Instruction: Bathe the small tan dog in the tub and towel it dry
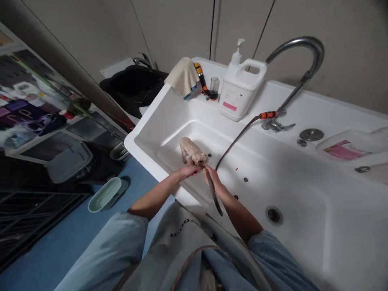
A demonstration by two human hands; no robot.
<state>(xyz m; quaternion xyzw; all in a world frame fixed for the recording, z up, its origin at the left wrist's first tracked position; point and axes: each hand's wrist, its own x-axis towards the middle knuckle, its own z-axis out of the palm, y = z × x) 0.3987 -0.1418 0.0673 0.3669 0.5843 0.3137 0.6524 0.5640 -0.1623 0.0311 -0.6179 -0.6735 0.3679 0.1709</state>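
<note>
A small dog (191,151) with a wet, cream coat stands in the white tub (169,117), its head low and towards me. My left hand (189,169) holds it at the chest and chin, thumb along its side. Close by the dog's muzzle, my right hand (211,176) is closed around a brown hose (235,140). That hose runs down from an orange-and-black connector (268,115) at the tap. A length of it hangs below my right hand towards the apron. My fingertips are partly hidden, and I cannot make out the hose's outlet.
On the tub's back ledge are a white pump jug (241,91), a beige towel (183,76), an orange-black nozzle (200,76) and a clear cup (214,87). A curved metal spout (315,52) arches above. The drain (274,215) lies right; a green basin (106,195) sits on the floor.
</note>
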